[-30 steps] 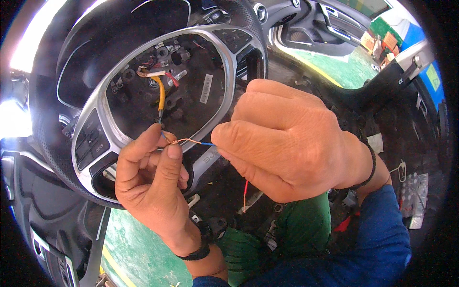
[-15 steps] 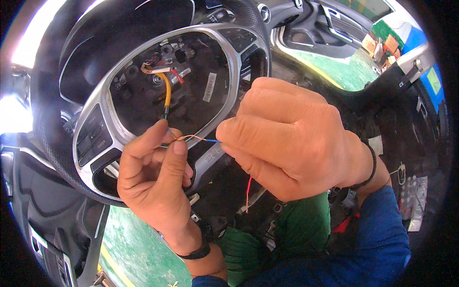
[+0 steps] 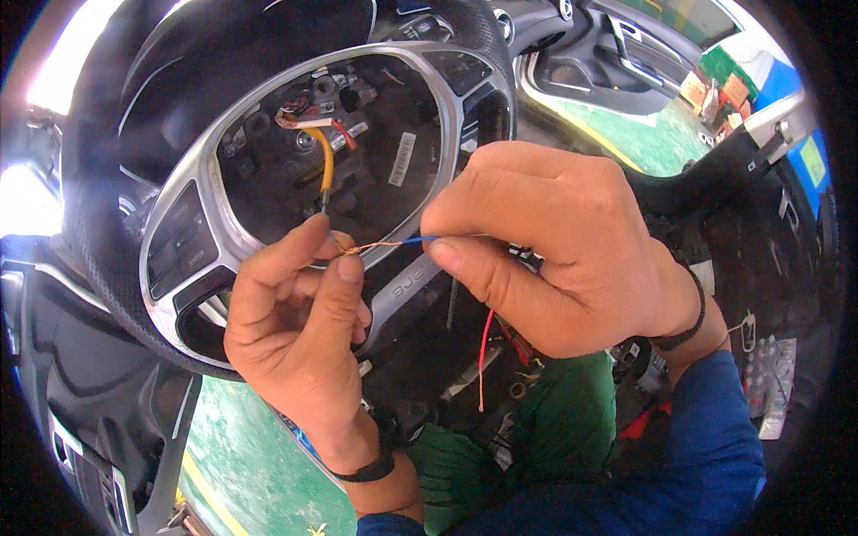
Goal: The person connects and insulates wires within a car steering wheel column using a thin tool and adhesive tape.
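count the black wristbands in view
2: a broad black band just behind the left hand pinching bare copper wire, and a thinner black band just behind the right hand holding blue-coated wire. Blue fabric sleeves might hide others.

Green floor (image 3: 250,447) with yellow line (image 3: 213,496); open car door (image 3: 585,79); boxes (image 3: 735,90) beyond; white glare (image 3: 27,205) at left

Round black-and-silver plastic steering wheel (image 3: 402,290): rim dimpled.
Thin blue-insulated copper wire (image 3: 416,239) before wheel: blue, then coppery strands.
Thin red plastic-coated wire (image 3: 484,357) below wheel: paler tip.
Round yellow-sleeved cable (image 3: 328,165) inside wheel: dark-ended.
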The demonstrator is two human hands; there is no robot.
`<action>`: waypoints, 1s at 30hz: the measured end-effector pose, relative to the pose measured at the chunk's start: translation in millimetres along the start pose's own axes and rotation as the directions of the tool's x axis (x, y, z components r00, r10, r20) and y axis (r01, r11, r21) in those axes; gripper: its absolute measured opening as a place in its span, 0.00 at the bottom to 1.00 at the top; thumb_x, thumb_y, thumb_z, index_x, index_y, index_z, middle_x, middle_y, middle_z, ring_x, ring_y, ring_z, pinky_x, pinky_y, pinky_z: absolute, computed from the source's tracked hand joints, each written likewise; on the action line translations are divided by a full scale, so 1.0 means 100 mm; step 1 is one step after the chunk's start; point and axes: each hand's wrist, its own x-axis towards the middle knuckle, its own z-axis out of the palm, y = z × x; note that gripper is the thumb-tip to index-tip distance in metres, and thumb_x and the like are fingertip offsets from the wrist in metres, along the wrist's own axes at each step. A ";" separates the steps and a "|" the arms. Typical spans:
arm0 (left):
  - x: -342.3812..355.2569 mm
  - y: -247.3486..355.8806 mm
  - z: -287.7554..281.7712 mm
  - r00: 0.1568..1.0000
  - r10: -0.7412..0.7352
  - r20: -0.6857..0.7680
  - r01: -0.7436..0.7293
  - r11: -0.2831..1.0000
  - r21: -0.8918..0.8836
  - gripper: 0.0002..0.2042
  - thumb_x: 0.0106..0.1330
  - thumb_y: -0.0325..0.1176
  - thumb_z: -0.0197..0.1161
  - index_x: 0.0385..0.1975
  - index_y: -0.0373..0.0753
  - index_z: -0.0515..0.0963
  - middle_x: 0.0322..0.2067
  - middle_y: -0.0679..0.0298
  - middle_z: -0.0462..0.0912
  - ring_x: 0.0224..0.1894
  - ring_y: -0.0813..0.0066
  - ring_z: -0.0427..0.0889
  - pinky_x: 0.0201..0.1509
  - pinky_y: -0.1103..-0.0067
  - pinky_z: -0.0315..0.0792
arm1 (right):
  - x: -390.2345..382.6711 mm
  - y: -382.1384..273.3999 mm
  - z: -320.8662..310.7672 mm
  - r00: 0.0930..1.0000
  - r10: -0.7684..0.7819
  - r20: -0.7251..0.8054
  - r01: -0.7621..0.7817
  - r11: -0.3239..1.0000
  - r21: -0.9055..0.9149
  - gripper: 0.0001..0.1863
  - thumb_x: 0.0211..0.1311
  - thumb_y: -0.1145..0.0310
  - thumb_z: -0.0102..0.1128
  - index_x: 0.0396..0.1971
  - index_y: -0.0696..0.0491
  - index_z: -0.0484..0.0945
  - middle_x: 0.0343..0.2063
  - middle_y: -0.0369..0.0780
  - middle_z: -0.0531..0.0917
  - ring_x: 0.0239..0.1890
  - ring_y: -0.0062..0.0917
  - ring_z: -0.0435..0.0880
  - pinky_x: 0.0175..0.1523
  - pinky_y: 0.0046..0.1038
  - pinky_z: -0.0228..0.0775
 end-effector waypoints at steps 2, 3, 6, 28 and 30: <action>0.00 0.00 0.01 1.000 -0.004 0.001 0.004 1.000 -0.004 0.15 0.60 0.14 0.69 0.47 0.30 0.81 0.35 0.61 0.86 0.21 0.88 0.76 0.22 0.91 0.65 | 0.00 0.00 -0.01 1.000 0.006 0.004 -0.006 1.000 -0.031 0.04 0.59 0.77 0.63 0.34 0.58 0.82 0.26 0.42 0.81 0.26 0.36 0.79 0.30 0.31 0.68; 0.00 0.00 0.01 1.000 -0.005 0.000 0.005 1.000 -0.009 0.15 0.60 0.14 0.69 0.47 0.30 0.81 0.35 0.60 0.86 0.21 0.88 0.76 0.22 0.91 0.66 | 0.00 0.01 0.00 1.000 -0.006 -0.001 0.006 0.999 -0.035 0.04 0.59 0.77 0.64 0.35 0.58 0.82 0.26 0.42 0.80 0.26 0.36 0.78 0.30 0.31 0.68; 0.00 0.00 0.02 1.000 -0.008 -0.001 0.008 1.000 -0.006 0.15 0.60 0.14 0.69 0.46 0.30 0.81 0.35 0.61 0.86 0.21 0.88 0.76 0.22 0.91 0.66 | 0.01 0.01 -0.01 0.999 -0.037 -0.003 0.037 0.996 -0.078 0.06 0.57 0.77 0.65 0.36 0.58 0.82 0.25 0.42 0.79 0.25 0.36 0.77 0.30 0.32 0.68; 0.00 -0.01 0.00 1.000 0.005 0.006 -0.005 0.999 0.051 0.14 0.60 0.16 0.70 0.45 0.31 0.82 0.36 0.62 0.87 0.23 0.88 0.77 0.25 0.92 0.67 | 0.02 0.01 0.03 0.990 -0.139 -0.018 0.135 0.976 -0.169 0.11 0.56 0.77 0.65 0.40 0.56 0.85 0.24 0.39 0.78 0.23 0.32 0.75 0.28 0.30 0.65; 0.00 -0.01 0.00 1.000 0.006 0.003 -0.006 0.999 0.052 0.14 0.60 0.16 0.71 0.45 0.31 0.82 0.35 0.62 0.87 0.23 0.88 0.77 0.25 0.92 0.67 | 0.03 -0.01 0.02 0.996 -0.084 -0.012 0.082 0.989 -0.120 0.09 0.58 0.76 0.65 0.39 0.56 0.85 0.24 0.40 0.79 0.24 0.32 0.76 0.29 0.30 0.66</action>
